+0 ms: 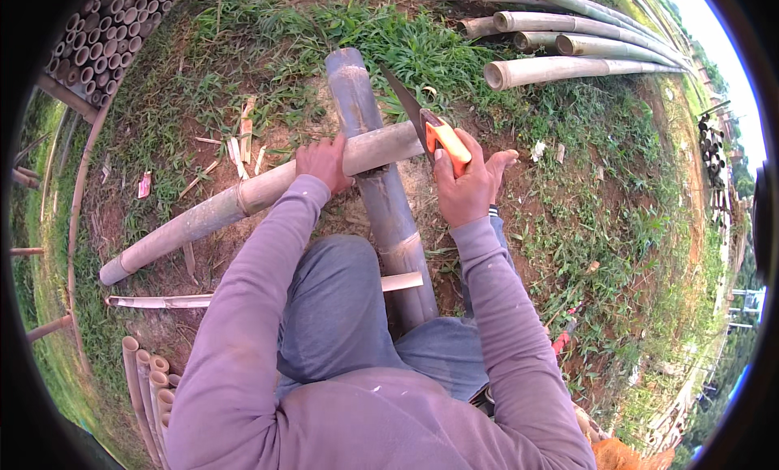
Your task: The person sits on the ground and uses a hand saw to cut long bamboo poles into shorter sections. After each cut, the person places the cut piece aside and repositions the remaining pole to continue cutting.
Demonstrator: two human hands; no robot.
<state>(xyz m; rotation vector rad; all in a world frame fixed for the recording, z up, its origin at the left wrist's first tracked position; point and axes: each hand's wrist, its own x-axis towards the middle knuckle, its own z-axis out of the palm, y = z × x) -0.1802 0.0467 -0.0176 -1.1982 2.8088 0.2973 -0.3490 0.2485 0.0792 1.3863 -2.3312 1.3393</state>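
Bamboo pole [264, 188], laid across grey bamboo log [384, 202]; likely stiff, light, prone to roll; best held beside crossing. Left grip [323, 163]: clasped over pole. Right grip [467, 183]: wrapped round orange-handled handsaw [445, 140].

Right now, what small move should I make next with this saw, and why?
Perhaps make one light draw of the saw, with your left hand pressing the pole: the blade lies at the pole's right-hand end, your right hand has its grip on the orange handle, and the thicker grey bamboo lies beneath the pole.
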